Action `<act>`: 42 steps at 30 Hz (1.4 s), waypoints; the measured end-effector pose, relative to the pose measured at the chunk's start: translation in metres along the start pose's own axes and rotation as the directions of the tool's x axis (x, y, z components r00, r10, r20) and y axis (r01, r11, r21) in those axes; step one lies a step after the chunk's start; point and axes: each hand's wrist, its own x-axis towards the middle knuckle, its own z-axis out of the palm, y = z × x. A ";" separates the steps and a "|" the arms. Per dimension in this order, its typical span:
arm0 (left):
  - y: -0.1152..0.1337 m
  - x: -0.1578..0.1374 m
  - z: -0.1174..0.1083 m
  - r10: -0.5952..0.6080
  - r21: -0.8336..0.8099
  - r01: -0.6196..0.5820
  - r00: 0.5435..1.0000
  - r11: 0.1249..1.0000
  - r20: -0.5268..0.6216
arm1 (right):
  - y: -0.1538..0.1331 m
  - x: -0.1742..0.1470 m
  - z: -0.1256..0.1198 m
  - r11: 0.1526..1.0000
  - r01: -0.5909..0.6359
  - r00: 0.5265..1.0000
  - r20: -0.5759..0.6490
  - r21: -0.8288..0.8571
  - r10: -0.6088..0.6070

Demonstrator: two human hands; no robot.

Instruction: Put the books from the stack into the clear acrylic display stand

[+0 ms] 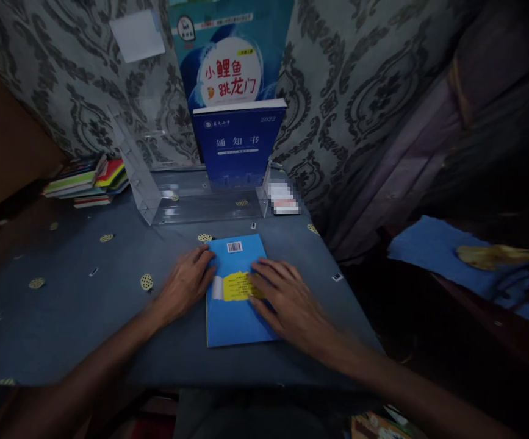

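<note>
A blue book [234, 323] lies flat on the table, its back cover up, with a barcode at the top and a yellow patch of text in the middle. My left hand [193, 277] touches its upper left edge, fingers extended. Spread over the right half of the cover, my right hand [287, 299] rests with its fingers apart and hides part of the yellow patch. Beyond the book stands a clear plastic book rack [195, 207]. In it a dark blue booklet [239, 149] leans upright in front of a larger teal book [237, 61].
Several stacked books [90, 180] lie at the back left. A small white card or box [284, 198], partly blurred out, sits right of the rack. The dark patterned tablecloth [85, 323] ends at a right edge; past it lies a blue cloth [438, 250]. A patterned wall [337, 91] stands behind.
</note>
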 end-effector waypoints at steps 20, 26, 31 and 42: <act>-0.019 -0.003 0.022 -0.133 -0.256 0.097 0.983 0.962 -0.129 | -0.009 0.087 0.036 0.965 0.128 0.976 0.144 0.228 -0.164; -0.014 -0.002 0.018 -0.086 -0.186 0.060 0.987 0.981 -0.135 | -0.002 0.082 0.034 0.989 0.067 0.983 0.161 0.131 -0.088; -0.016 -0.001 0.017 -0.065 -0.137 0.049 0.991 0.989 -0.116 | 0.008 0.075 0.027 0.998 0.016 0.980 0.198 0.066 -0.029; -0.014 0.013 0.016 0.166 0.176 -0.143 0.979 0.974 -0.121 | 0.027 0.053 0.023 0.994 -0.093 0.985 0.151 0.062 0.082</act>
